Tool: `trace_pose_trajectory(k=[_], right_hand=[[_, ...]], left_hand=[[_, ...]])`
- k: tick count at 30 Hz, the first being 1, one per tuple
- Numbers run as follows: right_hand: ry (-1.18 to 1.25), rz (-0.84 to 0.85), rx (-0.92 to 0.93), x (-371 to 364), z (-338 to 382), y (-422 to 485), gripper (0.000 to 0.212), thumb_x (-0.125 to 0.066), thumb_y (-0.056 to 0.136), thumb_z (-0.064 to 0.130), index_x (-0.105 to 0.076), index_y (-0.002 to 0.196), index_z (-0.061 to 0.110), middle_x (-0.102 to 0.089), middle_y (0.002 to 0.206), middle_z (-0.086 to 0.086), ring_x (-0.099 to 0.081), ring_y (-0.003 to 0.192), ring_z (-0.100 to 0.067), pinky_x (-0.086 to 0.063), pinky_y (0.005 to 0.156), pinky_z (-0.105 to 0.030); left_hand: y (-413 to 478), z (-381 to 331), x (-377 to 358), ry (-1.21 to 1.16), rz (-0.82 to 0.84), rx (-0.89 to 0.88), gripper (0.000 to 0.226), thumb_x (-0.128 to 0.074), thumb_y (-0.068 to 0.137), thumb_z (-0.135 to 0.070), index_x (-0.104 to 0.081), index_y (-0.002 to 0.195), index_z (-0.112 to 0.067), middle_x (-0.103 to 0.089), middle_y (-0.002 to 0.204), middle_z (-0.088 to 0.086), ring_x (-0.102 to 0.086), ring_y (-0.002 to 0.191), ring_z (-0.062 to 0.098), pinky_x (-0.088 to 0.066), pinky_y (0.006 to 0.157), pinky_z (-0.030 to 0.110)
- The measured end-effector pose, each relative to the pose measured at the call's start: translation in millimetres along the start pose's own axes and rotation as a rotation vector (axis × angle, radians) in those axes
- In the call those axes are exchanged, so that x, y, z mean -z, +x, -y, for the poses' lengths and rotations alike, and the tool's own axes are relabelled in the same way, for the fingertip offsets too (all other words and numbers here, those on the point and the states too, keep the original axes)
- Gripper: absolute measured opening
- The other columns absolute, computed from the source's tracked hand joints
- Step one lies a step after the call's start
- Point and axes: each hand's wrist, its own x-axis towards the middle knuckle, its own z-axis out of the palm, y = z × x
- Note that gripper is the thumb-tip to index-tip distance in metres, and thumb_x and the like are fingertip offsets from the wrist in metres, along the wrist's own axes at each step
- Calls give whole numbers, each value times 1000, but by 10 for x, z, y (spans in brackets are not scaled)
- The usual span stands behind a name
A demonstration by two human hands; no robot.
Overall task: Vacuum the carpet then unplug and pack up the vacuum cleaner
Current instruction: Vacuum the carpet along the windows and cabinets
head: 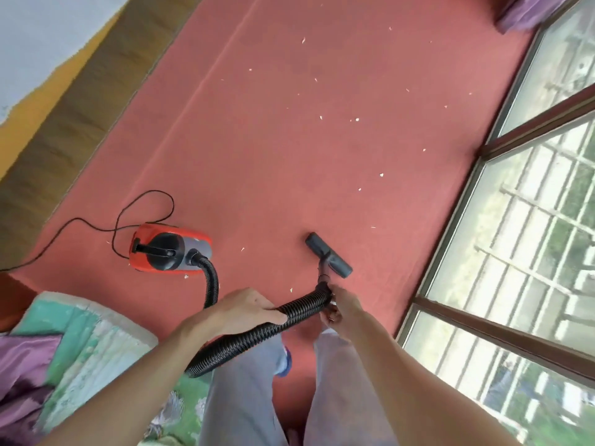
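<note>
Gripping the black ribbed hose [302,309] with left hand [248,305] curled round mid-length and right hand [342,312] round its front end, the person is pointing the dark grey floor nozzle [328,254], just ahead of the right hand, toward white scraps [381,174] farther up the red carpet [289,149].

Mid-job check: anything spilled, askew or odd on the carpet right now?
White scraps are scattered over the red carpet, mostly ahead of the floor nozzle, a few beside the vacuum cleaner. Its power cord lies in a loose loop behind it. Nothing looks damaged.
</note>
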Motion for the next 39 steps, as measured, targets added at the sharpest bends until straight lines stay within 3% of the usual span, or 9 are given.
trace_pose_trajectory(k=[6,11,15,18,21,26,32,37,39], right_hand=[[63,-15,-19,-151,59,-60,23,-62,95,27,-53,103,8,-52,72,-8,-50,55,-17,-43,40,-22],[102,-87,-44,-469,-257,-19,21,-65,92,24,-51,82,11,-56,59,-5,-55,47,-15,-43,34,-17],[136,-142,-43,-763,-739,-8,20,-67,89,22,-52,82,11,-50,63,-7,-48,50,-18,-40,38,-20],[164,-140,-58,-1031,-1094,34,21,-65,89,23,-52,84,8,-47,60,-8,-44,47,-18,-37,43,-23],[200,-140,-81,-1312,-1380,-8,24,-64,90,22,-51,77,6,-41,53,-6,-40,41,-18,-35,42,-23],[301,-67,-149,-1747,-1768,-99,19,-61,90,19,-52,80,6,-40,56,-5,-38,45,-18,-34,44,-23],[439,7,-166,-1943,-1885,-171,15,-59,91,19,-56,91,4,-37,52,-3,-34,36,-14,-36,41,-22],[537,-45,-116,-1781,-1760,-74,14,-59,91,16,-53,88,4,-29,41,0,-26,32,-12,-34,46,-25],[581,-81,-97,-1699,-1722,-25,15,-59,92,15,-51,83,5,-28,37,1,-23,32,-12,-30,47,-25]], left_hand=[[47,-119,324,82,24,-52,57,-57,63,-70,-75,87,-21,-52,53,-11,-50,49,5,-38,54,21],[62,204,533,106,143,-18,45,-65,74,-59,-72,74,-15,-53,55,-10,-53,52,9,-40,56,21],[-28,515,627,169,251,8,49,-67,78,-54,-71,79,-5,-59,62,-3,-58,57,13,-45,62,24],[-119,700,783,178,299,15,35,-70,79,-45,-67,61,-15,-64,57,0,-64,53,16,-48,54,19],[-232,867,936,247,321,38,39,-71,80,-39,-58,49,-20,-58,55,0,-57,49,15,-39,45,14],[-451,1055,1193,298,382,170,32,-72,79,-35,-77,84,-4,-77,81,12,-70,62,20,-54,58,23],[-518,1071,1382,305,405,176,20,-74,81,-31,-75,70,-15,-74,72,6,-71,66,22,-56,66,28],[-437,888,1285,312,374,113,29,-73,82,-33,-73,78,-4,-71,74,11,-68,65,23,-59,82,39],[-383,854,1205,358,357,58,29,-72,83,-39,-68,73,-12,-62,68,8,-61,63,20,-53,74,33]])
